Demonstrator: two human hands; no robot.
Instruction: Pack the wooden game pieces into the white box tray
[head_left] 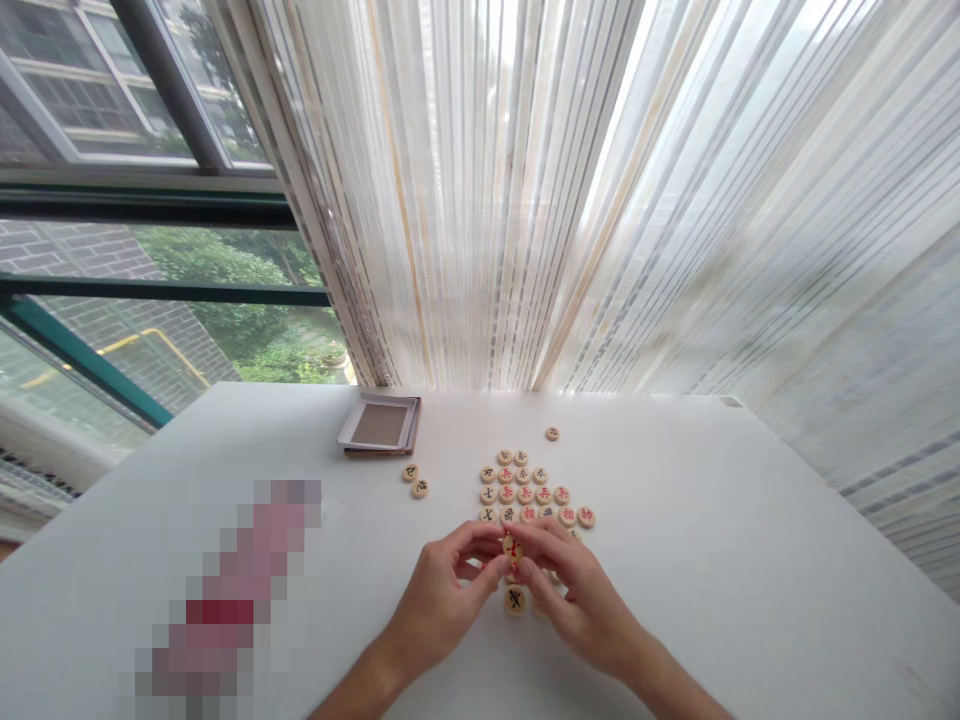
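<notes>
Several round wooden chess pieces with red or black characters lie in rows on the white table. My left hand and my right hand meet over the near end of the group. Both pinch one red-marked piece between their fingertips. A black-marked piece lies flat just below my fingers. More pieces are partly hidden under my right hand.
A shallow open box sits at the back of the table near the curtain. Two loose pieces lie left of the group, one single piece behind it. A blurred pink patch covers the table's left.
</notes>
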